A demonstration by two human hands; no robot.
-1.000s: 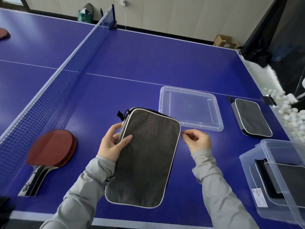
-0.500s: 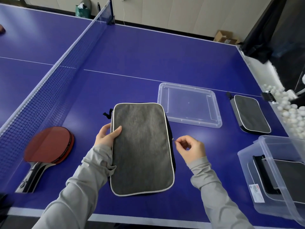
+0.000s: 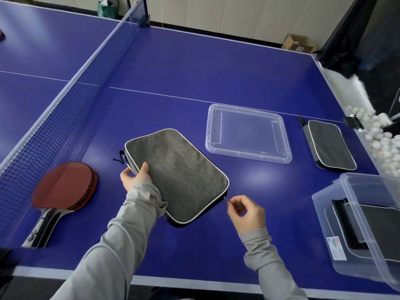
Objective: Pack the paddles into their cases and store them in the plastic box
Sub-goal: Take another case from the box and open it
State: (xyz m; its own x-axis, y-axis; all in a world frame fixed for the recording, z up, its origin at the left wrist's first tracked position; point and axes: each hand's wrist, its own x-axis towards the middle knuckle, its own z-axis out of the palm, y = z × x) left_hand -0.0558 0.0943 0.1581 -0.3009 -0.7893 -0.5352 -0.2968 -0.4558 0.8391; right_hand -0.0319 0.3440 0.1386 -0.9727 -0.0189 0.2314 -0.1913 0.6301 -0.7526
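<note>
Pinching the zipper pull [image 3: 226, 199] in my right hand [image 3: 246, 213], I brace the grey case [image 3: 175, 174] with my gripping left hand [image 3: 134, 177], wanting a smooth, corner-hugging pull.

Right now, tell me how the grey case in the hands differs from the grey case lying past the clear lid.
The held case is gripped by the left hand, while the right hand pinches its zipper pull; the far case lies untouched on the table. The held case sits left of the clear lid, the far case right of it. The held case looks lighter grey, the far case darker. Both are rectangular with white piping.
</note>
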